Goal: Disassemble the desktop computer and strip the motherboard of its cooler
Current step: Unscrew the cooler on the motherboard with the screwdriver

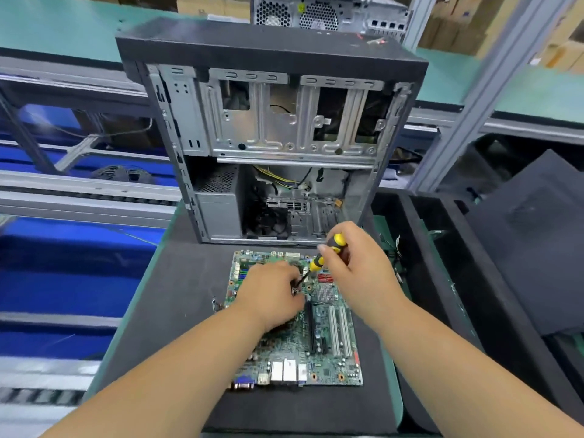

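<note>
- The motherboard (319, 336) lay flat on the desk (177, 298), its long axis running away from the person.
- On the motherboard, the left hand (268, 295) pressed the hidden cooler, fingers curled.
- Just right, the right hand (354, 267) gripped the screwdriver (319, 260), tip slanting down-left beside the left hand's fingertips.
- Beyond the motherboard stood the opened computer case (271, 147).

- Motherboard (319, 339): green, white slots.
- Screwdriver (328, 251): yellow-and-black handle.
- Work mat (177, 298): dark grey.
- Computer case (271, 137): black shell, silver interior.
- Bins (63, 279): blue.

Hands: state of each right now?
Left hand: rests on the motherboard; grip cannot be told.
Right hand: grips the yellow-black screwdriver.
</note>
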